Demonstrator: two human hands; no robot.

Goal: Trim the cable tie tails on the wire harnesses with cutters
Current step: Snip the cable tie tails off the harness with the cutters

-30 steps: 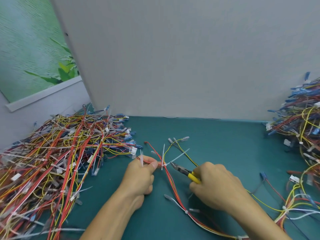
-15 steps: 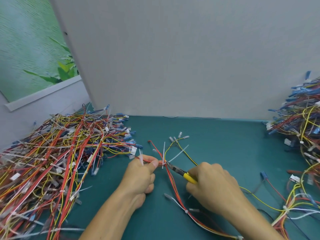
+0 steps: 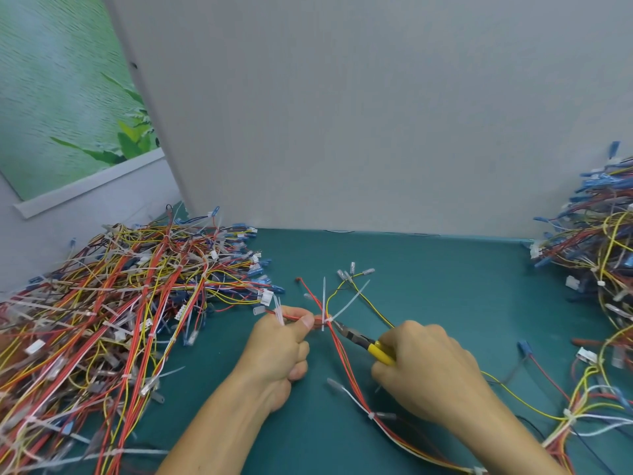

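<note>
Left hand [image 3: 277, 351] pinches the harness [image 3: 345, 365] taut beside the cable tie [image 3: 349, 301] so cutters [image 3: 359, 339], gripped by the right hand [image 3: 424, 371], reach its tail

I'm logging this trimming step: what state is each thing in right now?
Left hand: pinches the harness wires beside the tie.
Right hand: grips the cutters.
Cutters: nose at the tie, blade gap unclear.
Tie tails: two, long, uncut.
Harness: lies on the mat, one end held.
Left pile: many tails uncut.
</note>
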